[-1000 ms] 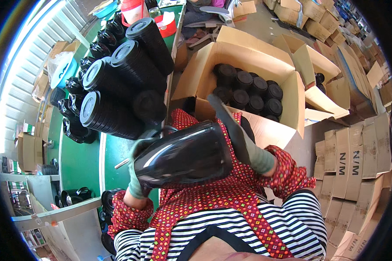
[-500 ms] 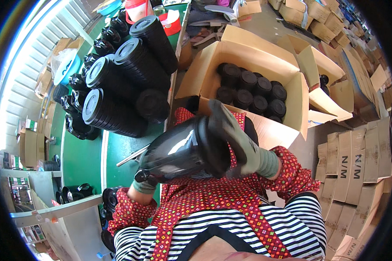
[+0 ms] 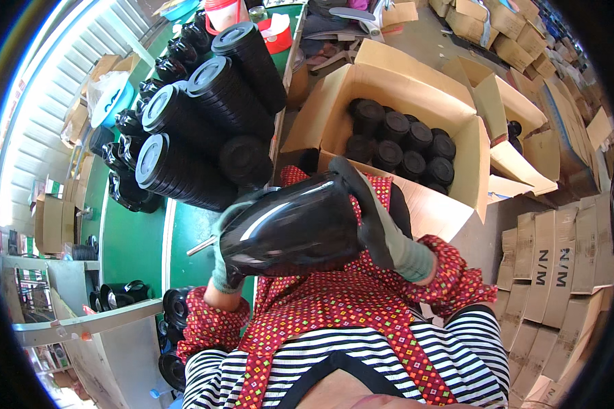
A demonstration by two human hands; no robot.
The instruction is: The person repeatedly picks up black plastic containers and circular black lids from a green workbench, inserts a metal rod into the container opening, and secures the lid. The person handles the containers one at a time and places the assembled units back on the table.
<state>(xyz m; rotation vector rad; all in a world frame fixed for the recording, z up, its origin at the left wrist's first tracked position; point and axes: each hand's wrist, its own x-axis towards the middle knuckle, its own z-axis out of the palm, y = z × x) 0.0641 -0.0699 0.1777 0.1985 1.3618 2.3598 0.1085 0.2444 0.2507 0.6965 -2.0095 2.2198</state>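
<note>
Across my front lies a large, glossy black rounded container (image 3: 290,228), on its side in both hands; I cannot tell its exact kind. My left hand (image 3: 222,253), in a grey-green glove, is closed round its left end, partly hidden behind it. My right hand (image 3: 381,228), gloved alike with a dark palm, presses over the right end with curled fingers. A thin metal rod (image 3: 201,246) sticks out beside my left hand; where it leads is hidden. Just beyond stand tall stacks of black round lids (image 3: 191,178) and one dark round piece (image 3: 244,160).
Glossy black pots (image 3: 124,191) line the green table (image 3: 191,238) at left. An open cardboard box (image 3: 382,75) at far right holds several black round-topped containers (image 3: 389,155). Stacked cartons (image 3: 549,266) fill the right side. A grey metal rail (image 3: 89,326) runs at lower left.
My right hand has turned and closed over the container's right end. The wider dark ring seen there before no longer shows. My left hand keeps its hold.
</note>
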